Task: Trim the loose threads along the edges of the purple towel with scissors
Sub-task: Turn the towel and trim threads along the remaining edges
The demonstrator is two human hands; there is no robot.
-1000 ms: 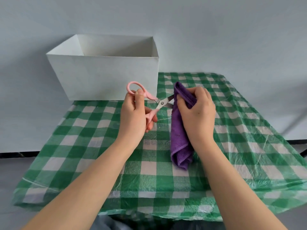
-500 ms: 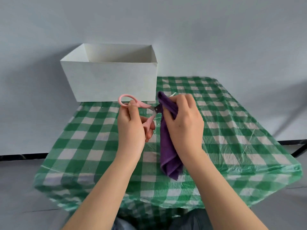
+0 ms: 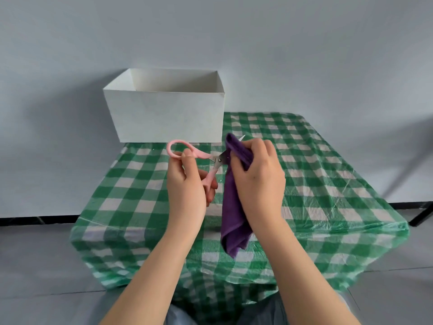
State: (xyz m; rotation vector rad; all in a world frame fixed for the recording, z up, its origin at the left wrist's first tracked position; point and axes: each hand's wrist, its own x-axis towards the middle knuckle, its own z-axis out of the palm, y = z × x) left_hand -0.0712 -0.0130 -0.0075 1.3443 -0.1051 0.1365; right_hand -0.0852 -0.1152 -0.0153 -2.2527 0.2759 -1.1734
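My right hand [image 3: 257, 181] grips the purple towel [image 3: 233, 212] near its top, above the table. The towel hangs bunched down from the fist, its lower end close to the cloth. A small white tag or thread sticks out at its top edge. My left hand [image 3: 187, 191] holds the pink-handled scissors [image 3: 199, 158], fingers curled round the lower handle, the upper loop standing free. The short metal blades are slightly parted and point right, touching the towel's left edge just below its top.
A green-and-white checked plastic cloth [image 3: 316, 184] covers the table. An open white box [image 3: 166, 113] stands at the table's back left, right behind the scissors. Grey wall behind, grey floor on both sides, a dark frame leg [image 3: 421, 214] at far right.
The view has pulled back and tilted, so table and box sit lower and smaller. Both hands stay together, the scissor blades still at the towel's upper left edge.
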